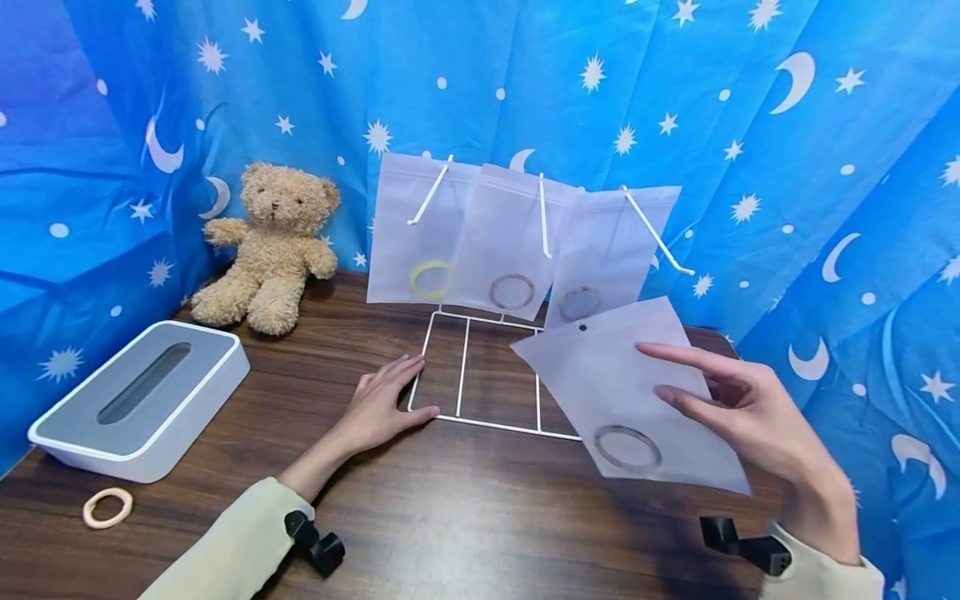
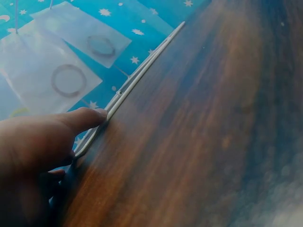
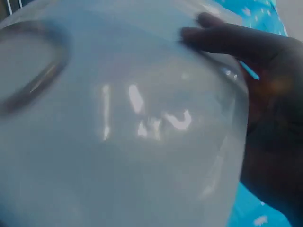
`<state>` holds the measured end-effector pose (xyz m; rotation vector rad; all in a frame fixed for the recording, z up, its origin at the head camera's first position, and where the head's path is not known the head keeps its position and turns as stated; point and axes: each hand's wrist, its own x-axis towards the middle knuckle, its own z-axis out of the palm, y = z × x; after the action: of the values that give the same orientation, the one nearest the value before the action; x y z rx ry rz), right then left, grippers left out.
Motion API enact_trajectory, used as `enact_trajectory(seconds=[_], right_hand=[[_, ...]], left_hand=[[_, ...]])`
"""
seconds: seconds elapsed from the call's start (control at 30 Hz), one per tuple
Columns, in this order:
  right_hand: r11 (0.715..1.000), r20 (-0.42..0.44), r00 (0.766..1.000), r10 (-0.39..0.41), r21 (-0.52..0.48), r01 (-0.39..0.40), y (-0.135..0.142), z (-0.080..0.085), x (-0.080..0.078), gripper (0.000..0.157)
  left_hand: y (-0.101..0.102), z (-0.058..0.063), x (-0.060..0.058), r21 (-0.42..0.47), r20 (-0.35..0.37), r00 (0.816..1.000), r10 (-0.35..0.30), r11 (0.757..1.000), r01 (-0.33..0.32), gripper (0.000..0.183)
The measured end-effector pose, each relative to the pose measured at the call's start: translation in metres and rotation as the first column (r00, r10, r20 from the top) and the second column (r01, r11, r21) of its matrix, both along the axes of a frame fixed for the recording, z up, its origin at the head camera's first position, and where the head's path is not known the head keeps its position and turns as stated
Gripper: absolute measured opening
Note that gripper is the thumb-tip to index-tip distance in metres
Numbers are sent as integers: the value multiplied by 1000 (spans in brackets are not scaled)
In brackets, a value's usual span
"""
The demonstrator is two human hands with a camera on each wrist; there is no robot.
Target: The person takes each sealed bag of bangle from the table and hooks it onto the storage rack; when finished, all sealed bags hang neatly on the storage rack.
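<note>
My right hand [image 1: 761, 417] grips a frosted plastic bag [image 1: 611, 375] at its right side, thumb and index finger on the front. A brownish bangle [image 1: 627, 447] lies inside it, and a small dark hole shows near its top edge. The bag fills most of the right wrist view. My left hand [image 1: 386, 400] rests at the front left corner of a white wire rack [image 1: 495, 422], its thumb on the front bar. Three more frosted bags [image 1: 502, 233] hang on the rack's prongs; the left holds a yellow bangle [image 1: 429, 280], the others brownish ones.
On the left of the wooden table [image 1: 465, 517] stands a grey-topped white tissue box [image 1: 142, 400], with a pale beige ring [image 1: 107, 507] in front. Behind it sits a teddy bear [image 1: 273, 242]. A blue curtain [image 1: 465, 75] with stars and moons surrounds the table's back and sides.
</note>
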<state>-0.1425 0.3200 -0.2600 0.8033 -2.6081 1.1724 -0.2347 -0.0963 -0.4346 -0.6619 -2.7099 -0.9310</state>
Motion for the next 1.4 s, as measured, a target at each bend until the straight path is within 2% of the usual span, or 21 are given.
enact_trajectory(seconds=[0.1, 0.17, 0.27, 0.4, 0.5, 0.6, 0.7, 0.87, 1.13, 1.4], right_hand=[[993, -73, 997, 35, -110, -43, -12, -3, -3, 55], [976, -93, 994, 48, -208, -67, -22, -7, -6, 56], [914, -104, 990, 91, -387, -124, -42, -14, -11, 56], [797, -112, 983, 144, -575, -183, -73, -23, -17, 57], [748, -108, 983, 148, -638, -183, -89, -29, -20, 59], [726, -97, 986, 136, -667, -166, -97, -33, -22, 60], [714, -84, 988, 127, -684, -150, -100, -35, -24, 61], [721, -73, 991, 110, -681, -130, -98, -39, -28, 61], [743, -64, 998, 11, -668, -51, -99, -43, -35, 60], [740, -48, 999, -2, -672, -31, -101, -45, -52, 60]], left_hand=[[0, -1, 0, -3, -3, 1000, -2, 1000, 2, 82], [0, -1, 0, -1, -2, 1000, -2, 1000, 2, 82], [0, 0, 1, 6, 0, 1000, 1, 1000, -1, 82], [1, 0, 1, 1, -4, 1000, 2, 1000, -2, 80], [1, 0, 2, -4, -3, 1000, 2, 1000, -2, 80], [1, 0, 3, 2, 8, 1000, 4, 1000, -4, 81], [1, 0, 3, 3, 9, 1000, 6, 1000, -6, 81], [1, 0, 2, 3, 2, 1000, 3, 1000, -3, 81], [1, -1, 1, 4, -18, 1000, 2, 1000, -2, 81], [1, 0, 1, 2, -1, 1000, 3, 1000, -3, 82]])
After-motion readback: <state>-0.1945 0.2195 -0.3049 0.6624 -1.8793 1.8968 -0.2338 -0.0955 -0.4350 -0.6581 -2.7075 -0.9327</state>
